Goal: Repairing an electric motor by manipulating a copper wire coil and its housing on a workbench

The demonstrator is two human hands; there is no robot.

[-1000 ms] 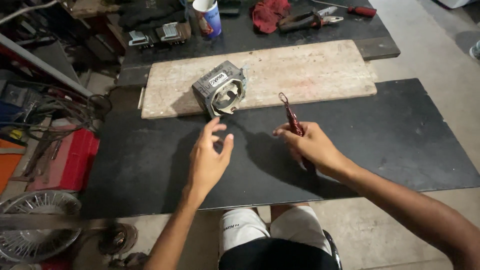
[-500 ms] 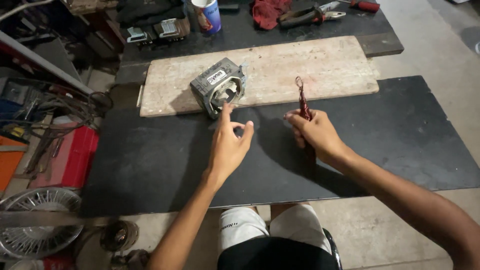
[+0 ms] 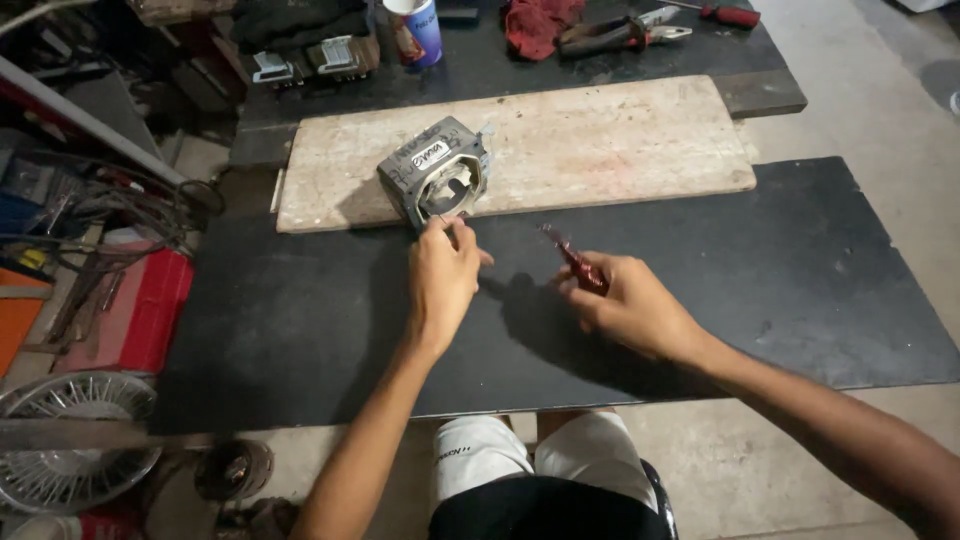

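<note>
Reaching for the grey motor housing (image 3: 434, 176) at the front edge of the wooden board (image 3: 600, 140).

We pinch our left hand (image 3: 443, 277) at the housing's open face, fingertips touching its lower rim, where it sits near the board's left end on the dark counter (image 3: 800, 290). Our right hand (image 3: 625, 305) is closed around a red-handled tool (image 3: 573, 261), held just above the counter's middle. A blue cup (image 3: 417, 30) and red rag (image 3: 535, 22) lie along the far edge.
</note>
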